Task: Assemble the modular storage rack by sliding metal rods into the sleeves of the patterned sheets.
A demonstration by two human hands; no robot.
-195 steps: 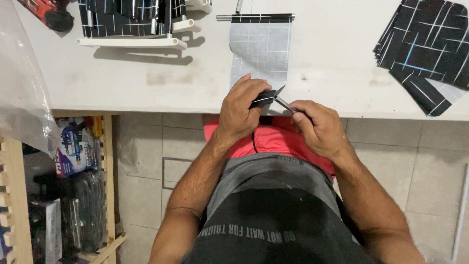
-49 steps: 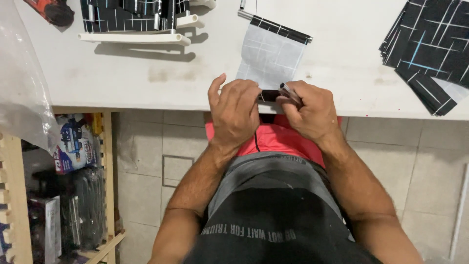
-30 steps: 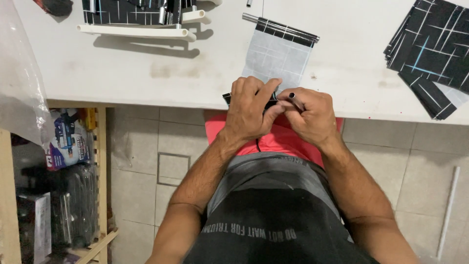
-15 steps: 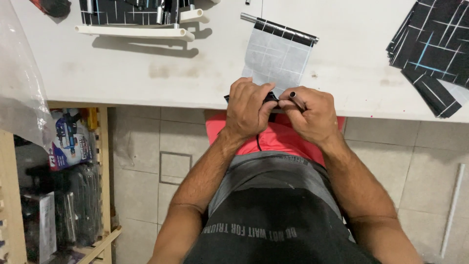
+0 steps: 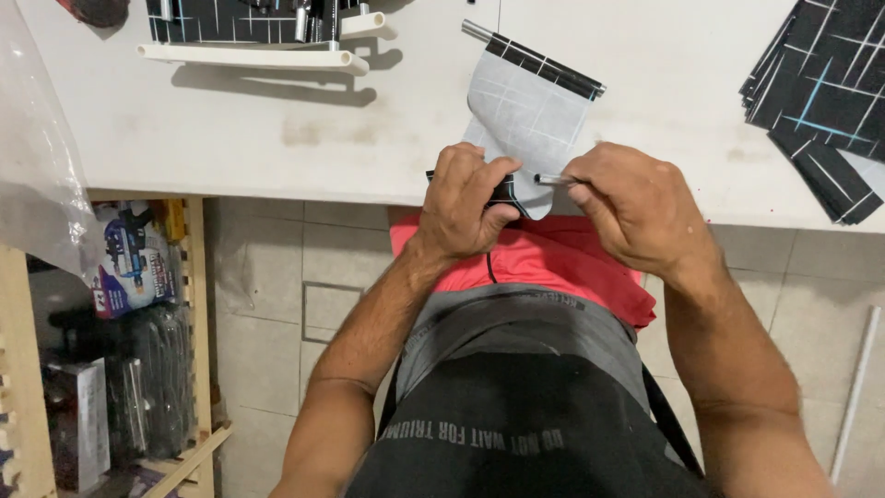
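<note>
Two hands: left hand (image 5: 466, 203) grips a small black piece (image 5: 502, 191), right hand (image 5: 631, 207) pinches a thin metal rod (image 5: 551, 180).

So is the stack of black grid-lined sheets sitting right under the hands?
No, the stack of black sheets lies at the table's far right corner, well apart from the left hand and right hand.

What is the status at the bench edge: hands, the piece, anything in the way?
Left hand gripping small black part. Right hand pinching thin metal rod. Grey gridded sheet lies flat on white table, between hands. Nothing in the way.
</note>
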